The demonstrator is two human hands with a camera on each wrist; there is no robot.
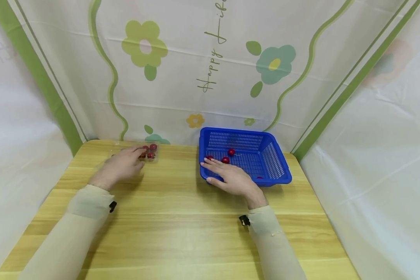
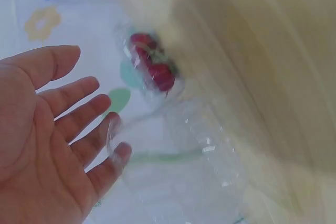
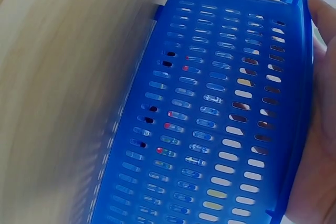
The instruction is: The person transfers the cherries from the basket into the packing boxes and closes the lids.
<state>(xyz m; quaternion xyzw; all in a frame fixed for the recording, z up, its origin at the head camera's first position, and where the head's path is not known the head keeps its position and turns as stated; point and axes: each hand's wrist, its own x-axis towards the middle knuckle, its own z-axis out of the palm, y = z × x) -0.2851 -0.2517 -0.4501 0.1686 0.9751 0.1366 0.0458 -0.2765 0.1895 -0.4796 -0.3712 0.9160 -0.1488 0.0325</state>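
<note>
My left hand (image 1: 120, 165) is over a small clear plastic box (image 1: 157, 156) at the table's back left. Red cherries (image 1: 153, 147) fill its visible end. In the left wrist view the fingers are spread and loosely bent, with nothing gripped; the outer fingertips overlap the clear lid (image 2: 173, 182). My right hand (image 1: 232, 179) lies across the near left rim of a blue perforated basket (image 1: 273, 161), its fingers extended over the inside. Several cherries (image 1: 231, 152) lie in the basket, one partly hidden by the fingertips. The right wrist view shows the basket's slotted outer wall (image 3: 215, 87) beside that hand.
The wooden table (image 1: 182, 233) meets a white curtain (image 1: 182, 77) with printed flowers behind the box and basket. More white curtain (image 1: 388, 163) hangs close along the right side and on the left. A black clip (image 1: 244, 220) is on the right sleeve.
</note>
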